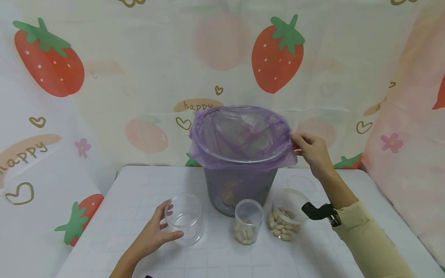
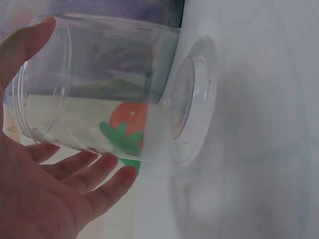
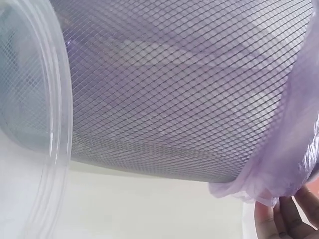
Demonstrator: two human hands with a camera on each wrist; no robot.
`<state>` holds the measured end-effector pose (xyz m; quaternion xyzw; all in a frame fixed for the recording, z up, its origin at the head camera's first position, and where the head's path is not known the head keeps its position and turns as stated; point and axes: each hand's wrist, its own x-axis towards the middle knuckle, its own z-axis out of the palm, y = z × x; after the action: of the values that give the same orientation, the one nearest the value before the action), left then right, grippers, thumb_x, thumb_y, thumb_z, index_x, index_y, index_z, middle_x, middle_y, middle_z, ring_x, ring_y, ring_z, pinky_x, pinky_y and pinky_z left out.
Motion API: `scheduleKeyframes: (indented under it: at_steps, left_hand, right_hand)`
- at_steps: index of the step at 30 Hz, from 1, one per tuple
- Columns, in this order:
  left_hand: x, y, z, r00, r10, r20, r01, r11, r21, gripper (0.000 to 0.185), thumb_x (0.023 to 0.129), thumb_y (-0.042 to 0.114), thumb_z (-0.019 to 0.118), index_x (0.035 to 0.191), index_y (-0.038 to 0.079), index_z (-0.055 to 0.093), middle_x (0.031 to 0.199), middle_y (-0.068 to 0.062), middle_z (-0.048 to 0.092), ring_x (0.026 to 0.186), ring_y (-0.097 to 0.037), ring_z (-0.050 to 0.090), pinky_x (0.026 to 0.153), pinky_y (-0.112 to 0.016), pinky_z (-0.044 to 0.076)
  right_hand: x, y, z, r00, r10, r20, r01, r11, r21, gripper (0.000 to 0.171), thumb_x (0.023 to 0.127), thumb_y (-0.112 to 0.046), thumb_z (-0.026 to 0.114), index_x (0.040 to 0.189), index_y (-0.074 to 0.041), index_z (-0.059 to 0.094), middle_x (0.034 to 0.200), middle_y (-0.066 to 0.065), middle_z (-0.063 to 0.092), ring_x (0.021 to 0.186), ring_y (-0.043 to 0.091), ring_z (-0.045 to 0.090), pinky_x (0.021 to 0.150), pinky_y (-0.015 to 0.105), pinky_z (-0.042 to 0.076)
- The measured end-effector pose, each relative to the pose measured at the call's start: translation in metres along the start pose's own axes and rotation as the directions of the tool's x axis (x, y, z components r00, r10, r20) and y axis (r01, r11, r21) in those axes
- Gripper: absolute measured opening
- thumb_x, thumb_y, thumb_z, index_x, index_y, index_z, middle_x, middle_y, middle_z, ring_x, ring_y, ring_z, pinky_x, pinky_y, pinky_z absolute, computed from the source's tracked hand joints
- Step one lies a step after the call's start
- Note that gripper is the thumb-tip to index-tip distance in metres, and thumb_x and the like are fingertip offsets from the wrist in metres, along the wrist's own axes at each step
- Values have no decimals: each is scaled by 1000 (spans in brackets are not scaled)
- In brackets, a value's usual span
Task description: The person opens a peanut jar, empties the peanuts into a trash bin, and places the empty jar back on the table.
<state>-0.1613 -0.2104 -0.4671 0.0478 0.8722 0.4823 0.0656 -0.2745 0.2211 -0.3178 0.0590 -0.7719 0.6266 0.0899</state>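
— What have your hands got hold of?

— My left hand (image 1: 153, 235) cups the empty jar (image 1: 184, 224), thumb on one side and fingers curled round the other. The jar stands on the table (image 1: 139, 200), in front of the bin (image 1: 240, 185) and to its left. My right hand (image 1: 311, 148) pinches the edge of the purple bag (image 1: 240, 133) where it folds over the bin's rim, on the right side.

— Is the grip on the jar good enough?

— I judge it a loose one. The wall is smooth and clear, so I'd press thumb and fingers in on opposite sides before I lift.

— And the bag?

— I hold the fold flat against the rim, so the liner doesn't slip into the bin.

— Anything to mind nearby?

— Two jars of peanuts, a narrow one (image 1: 247, 222) and a wider one (image 1: 283, 216), stand just right of the empty jar. I'd move it straight up, away from them.
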Motion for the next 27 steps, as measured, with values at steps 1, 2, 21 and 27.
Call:
scheduleKeyframes:
  at_steps: [1,2,21,27]
  left_hand:
    - [0,0,0,1000,4,0,-4,1000,-1,100,79,32,81,152,13,16,155,-23,31,142,-39,34,108,-52,42]
    - [0,0,0,1000,7,1,-7,1000,-3,100,79,31,81,152,12,17,155,-23,31,141,-39,35,108,-52,42]
    - [-2,18,-6,967,206,-148,-199,978,60,93,80,31,81,151,8,26,156,-15,34,145,-34,31,116,-42,27]
    - [1,35,-2,925,316,-209,-316,948,34,87,79,21,81,149,7,31,154,-15,37,144,-25,30,110,0,19]
  right_hand:
    - [-1,0,-1,1000,-3,2,3,1000,-4,23,95,-36,62,100,-15,69,79,-18,66,78,0,64,71,14,56]
    - [-1,0,-1,1000,-5,3,5,1000,-7,19,95,-36,63,96,-18,69,79,-19,66,78,0,64,71,14,56]
    - [-36,8,-12,998,-64,28,66,994,-90,43,98,-31,60,116,8,62,85,-18,68,81,2,65,73,16,57]
    - [-59,13,-12,997,-80,23,82,985,-153,44,98,-28,60,120,11,60,87,-22,67,82,-1,64,74,15,56]
